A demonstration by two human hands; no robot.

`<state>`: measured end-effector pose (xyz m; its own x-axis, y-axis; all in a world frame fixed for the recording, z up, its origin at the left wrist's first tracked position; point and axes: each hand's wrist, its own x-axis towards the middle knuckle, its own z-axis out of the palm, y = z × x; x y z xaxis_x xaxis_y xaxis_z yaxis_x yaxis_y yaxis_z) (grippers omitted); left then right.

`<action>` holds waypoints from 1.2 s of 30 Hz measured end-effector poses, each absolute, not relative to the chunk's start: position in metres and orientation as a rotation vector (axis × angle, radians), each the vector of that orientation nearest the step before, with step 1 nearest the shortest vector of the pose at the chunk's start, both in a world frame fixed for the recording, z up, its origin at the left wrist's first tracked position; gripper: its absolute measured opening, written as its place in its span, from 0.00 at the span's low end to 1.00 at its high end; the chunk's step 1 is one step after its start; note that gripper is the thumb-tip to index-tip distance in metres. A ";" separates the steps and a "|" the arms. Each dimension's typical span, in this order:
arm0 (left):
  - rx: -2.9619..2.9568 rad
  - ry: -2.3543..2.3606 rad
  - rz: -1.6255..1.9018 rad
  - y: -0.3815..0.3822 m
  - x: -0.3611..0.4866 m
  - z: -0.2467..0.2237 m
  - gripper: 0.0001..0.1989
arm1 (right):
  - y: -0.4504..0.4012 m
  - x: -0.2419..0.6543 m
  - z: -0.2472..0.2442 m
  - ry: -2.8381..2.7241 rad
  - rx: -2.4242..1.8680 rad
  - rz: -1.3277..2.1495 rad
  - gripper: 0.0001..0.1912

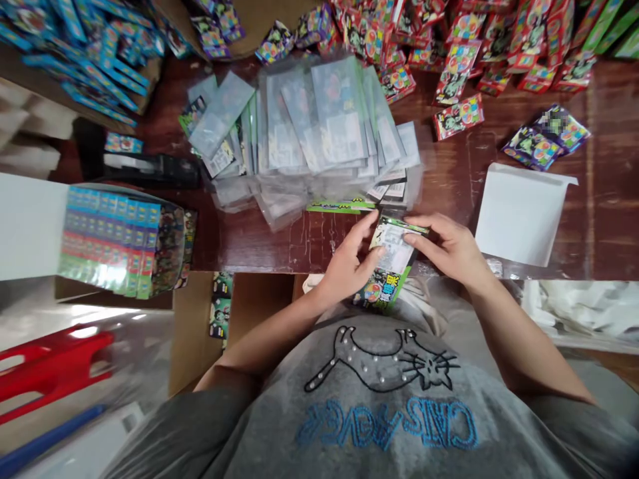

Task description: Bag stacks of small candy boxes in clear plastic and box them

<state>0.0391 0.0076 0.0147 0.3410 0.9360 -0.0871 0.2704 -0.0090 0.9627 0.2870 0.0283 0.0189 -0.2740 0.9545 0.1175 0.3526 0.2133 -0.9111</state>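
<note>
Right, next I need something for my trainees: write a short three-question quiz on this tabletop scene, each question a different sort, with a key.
1. True or false: the bare left hand and the bare right hand both touch the black-and-green printed packet.
2. Multiple choice: what is the main colour of the heap of small printed boxes at the table's far left?
a) red
b) blue
c) purple
3. Short answer: what is piled on the table just beyond the hands?

Key:
1. True.
2. b) blue.
3. Overlapping flat clear plastic sleeves with printed contents.
</note>
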 end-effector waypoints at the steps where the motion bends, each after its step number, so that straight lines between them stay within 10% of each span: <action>1: 1.501 1.103 0.760 0.010 0.035 0.011 0.33 | 0.027 0.286 0.018 -1.776 -1.218 1.045 0.14; 17: 1.542 1.172 0.799 0.045 0.013 0.012 0.10 | -0.009 0.248 -0.006 -1.280 -1.397 1.073 0.21; 36: 1.381 1.183 0.652 0.061 0.022 0.034 0.07 | 0.011 0.258 0.028 -1.189 -1.456 1.365 0.16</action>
